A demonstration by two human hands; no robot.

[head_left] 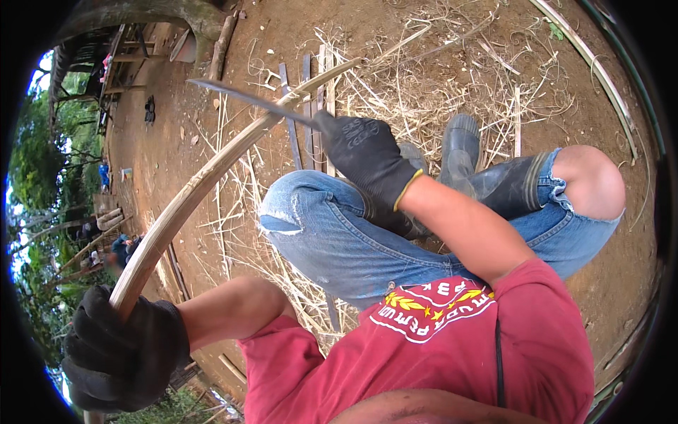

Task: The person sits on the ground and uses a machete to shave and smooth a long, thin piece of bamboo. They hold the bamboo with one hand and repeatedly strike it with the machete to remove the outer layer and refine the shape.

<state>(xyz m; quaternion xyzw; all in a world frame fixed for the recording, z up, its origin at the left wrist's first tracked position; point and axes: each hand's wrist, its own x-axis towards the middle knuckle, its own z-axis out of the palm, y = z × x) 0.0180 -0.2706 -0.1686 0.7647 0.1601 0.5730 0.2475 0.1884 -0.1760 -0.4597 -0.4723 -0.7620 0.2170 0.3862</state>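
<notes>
In the clenched left grip (127,350), a pale, bowed wooden strip (200,181); in the right grip (364,152), a knife (247,97).

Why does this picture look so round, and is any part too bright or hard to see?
Head view: the fisheye lens gives a round image with black corners; head view, left edge: sky beside the trees is washed out, blue-fringed; head view, centre: the right hand and blade look fairly crisp; head view, far left: the distant blue-clad person is too small for detail.
</notes>
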